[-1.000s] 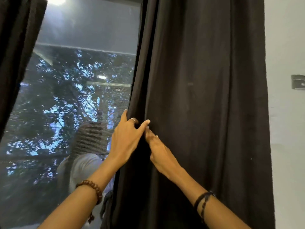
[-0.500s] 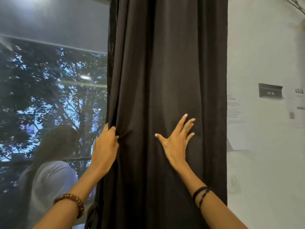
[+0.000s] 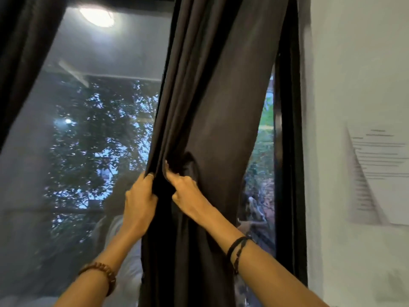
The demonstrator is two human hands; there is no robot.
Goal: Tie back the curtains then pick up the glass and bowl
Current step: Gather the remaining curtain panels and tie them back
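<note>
Both hands bunching the right-hand dark curtain (image 3: 212,120) at mid-height: left hand (image 3: 138,200) fisted round its window-side edge, right hand (image 3: 188,191) pinching folds just beside it. Suggest gathering the full width into one tight bundle before tying; no tieback visible. Glass and bowl not in view. Paper notice (image 3: 380,171) on wall has printed lines, too blurred to read

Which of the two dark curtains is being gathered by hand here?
The right curtain: both the left hand and right hand grip its bunched folds. The left curtain hangs untouched.
</note>
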